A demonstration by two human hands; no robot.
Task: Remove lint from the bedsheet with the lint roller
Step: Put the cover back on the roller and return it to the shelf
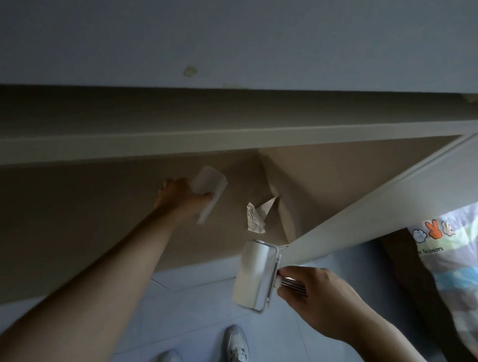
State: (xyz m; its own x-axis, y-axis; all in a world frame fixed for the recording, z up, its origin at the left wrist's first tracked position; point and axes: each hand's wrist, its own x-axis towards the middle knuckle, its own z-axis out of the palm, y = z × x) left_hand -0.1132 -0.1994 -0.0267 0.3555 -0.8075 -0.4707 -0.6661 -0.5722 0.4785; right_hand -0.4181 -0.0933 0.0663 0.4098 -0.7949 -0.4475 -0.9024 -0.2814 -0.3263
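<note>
My right hand [317, 301] grips the ribbed handle of a white lint roller [252, 275], holding it upright above the floor at lower centre. My left hand [184, 197] reaches out over a large cardboard box [63, 227] and holds a translucent white piece [208, 183], blurred, that looks like the roller's cover or a peeled sheet. A striped bedsheet [455, 264] with rabbit prints shows at the right edge, away from both hands.
A crumpled paper [255, 217] lies inside the cardboard box. A pale shelf board [234, 136] crosses above the box and a slanted white board [383, 205] runs to the right. Grey tiled floor [198, 303] and my two shoes are below.
</note>
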